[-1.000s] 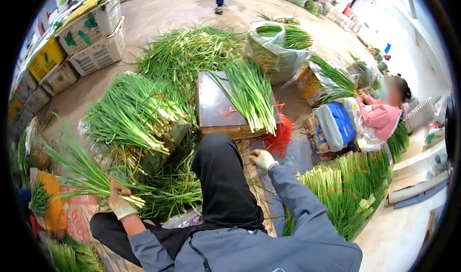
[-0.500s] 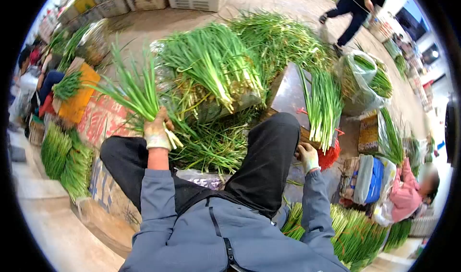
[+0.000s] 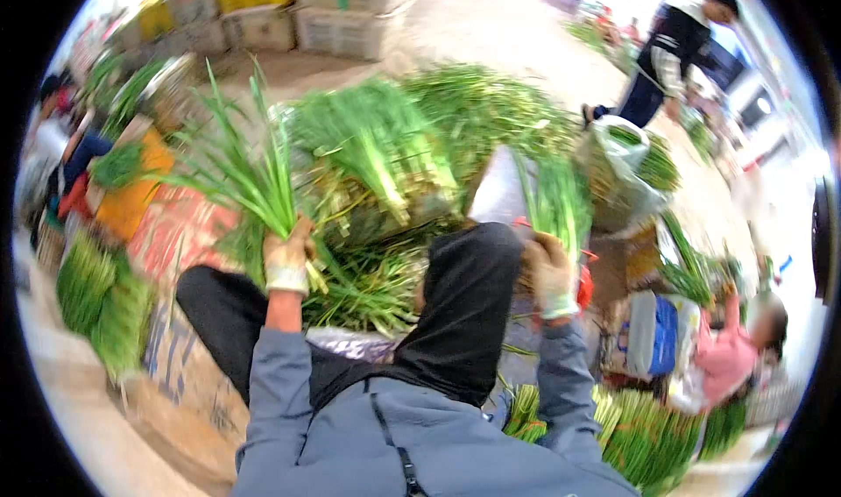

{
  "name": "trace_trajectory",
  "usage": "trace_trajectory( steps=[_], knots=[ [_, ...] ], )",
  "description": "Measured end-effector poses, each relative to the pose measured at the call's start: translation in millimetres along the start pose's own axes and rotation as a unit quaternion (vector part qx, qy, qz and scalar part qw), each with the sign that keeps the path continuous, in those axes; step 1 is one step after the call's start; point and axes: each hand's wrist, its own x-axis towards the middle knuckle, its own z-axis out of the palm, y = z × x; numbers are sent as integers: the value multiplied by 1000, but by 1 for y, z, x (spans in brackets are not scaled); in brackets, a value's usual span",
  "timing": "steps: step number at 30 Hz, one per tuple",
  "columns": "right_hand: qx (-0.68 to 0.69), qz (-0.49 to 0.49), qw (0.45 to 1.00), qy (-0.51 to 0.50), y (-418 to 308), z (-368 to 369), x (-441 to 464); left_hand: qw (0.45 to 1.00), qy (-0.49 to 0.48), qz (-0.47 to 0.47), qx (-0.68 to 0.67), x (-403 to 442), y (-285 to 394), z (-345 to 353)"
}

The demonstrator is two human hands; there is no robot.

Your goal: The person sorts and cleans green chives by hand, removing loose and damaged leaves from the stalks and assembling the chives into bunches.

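From the head view, the one picture there is, I can see the seated person's left hand, in a pale, soiled glove, closed firmly around a loose bunch of long green leafy stalks with pale ends, raised over the left thigh. That grip is as it was half a second ago; what has changed is the right hand, also in a pale glove, which has come up from below the edge of the grey, flat-topped board to beside the raised knee in black trousers. It is now by the lower ends of a thicker green bunch lying on that board, so both hands are near stalks, though only the left plainly grips any. The right fingers look curled, but blur and overlap keep me from telling whether they hold or touch anything. Just beside them are bright red plastic strips. The held bunch has its long axis slanting from upper left to lower right: the leaf tips fan up and away from the person, and the pale ends stick out below the fist, towards the lap. The bunch on the board also points its leaves away, its pale ends nearer the knee.
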Motion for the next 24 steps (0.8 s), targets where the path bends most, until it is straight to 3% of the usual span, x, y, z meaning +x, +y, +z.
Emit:
trace_trajectory(
  steps=[1, 3, 4, 6, 7, 8, 9, 10, 11, 13, 15, 16, 17, 20, 22, 24],
  knots=[
    [116, -8, 992, -49, -30, 20, -9, 998, -50, 21, 11, -12, 4, 12],
    [-66, -109, 976, -178, -101, 37, -18, 987, -134, 53, 74, -36, 15, 43],
    [87, -41, 967, -237, -116, 59, -22, 977, -175, 39, 115, -45, 15, 57],
    [40, -70, 968, -236, -131, 92, -17, 943, -295, 155, 18, -43, -30, 91],
    [70, -51, 984, -154, -130, 110, -12, 931, -327, -33, -161, -53, -29, 116],
    [98, -30, 992, -73, -121, 127, -4, 930, -351, -14, -105, -65, -25, 137],
    [165, -89, 981, 45, -102, 138, 10, 919, -362, 102, 114, -77, -14, 151],
    [188, -120, 968, 111, -84, 138, 29, 848, -350, 206, 340, -87, 5, 163],
    [242, -53, 965, 91, -72, 125, 43, 789, -358, 260, 427, -92, 16, 174],
    [287, 46, 954, 77, -45, 75, 68, 765, -406, 298, 402, -96, 8, 186],
    [196, 92, 971, 98, -14, 7, 115, 815, -434, 189, 334, -91, 5, 193],
    [177, 111, 965, 160, 7, -19, 139, 841, -425, 115, 316, -85, 2, 193],
    [38, 112, 986, 121, 30, -58, 160, 864, -388, 135, 292, -69, -18, 191],
    [-220, -12, 949, 226, 188, -113, 235, 893, -347, 86, 272, -15, -66, 192],
    [-251, 126, 944, 170, 193, -118, 237, 908, -332, 51, 251, 2, -81, 209],
    [-300, 196, 925, 123, 201, -99, 240, 908, -343, 8, 239, 11, -102, 234]
  ],
)
